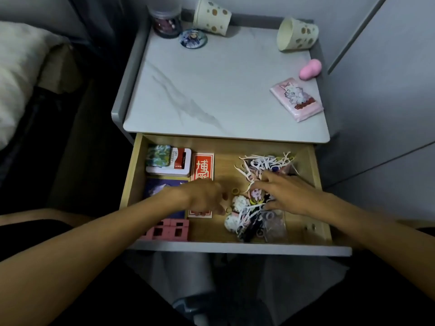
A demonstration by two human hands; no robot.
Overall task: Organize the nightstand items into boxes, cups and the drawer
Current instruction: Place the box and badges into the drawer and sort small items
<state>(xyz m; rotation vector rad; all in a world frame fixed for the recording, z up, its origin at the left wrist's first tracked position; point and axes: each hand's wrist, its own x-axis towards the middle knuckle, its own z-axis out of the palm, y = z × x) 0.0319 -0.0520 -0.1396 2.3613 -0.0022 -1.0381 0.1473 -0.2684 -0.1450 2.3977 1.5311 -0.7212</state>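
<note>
Head view: the left hand [204, 196] curls its fingers down over small yellow rings [235, 191] on the drawer floor, and blur hides whether it pinches one. The right hand [284, 194] lies spread on a loose heap of floss picks [266, 162] and round badges [240, 203], gripping nothing visible. The open drawer [314, 165] already holds a tin [174, 167], a red card box [203, 169] and pink blocks [170, 229] lined up at its left. Sorting looks about half done. The heap is still unsorted, and the nightstand top [211, 90] keeps a tissue packet [296, 98], a stray badge [193, 38], an upright cup [211, 17] and a tipped cup [297, 34].
</note>
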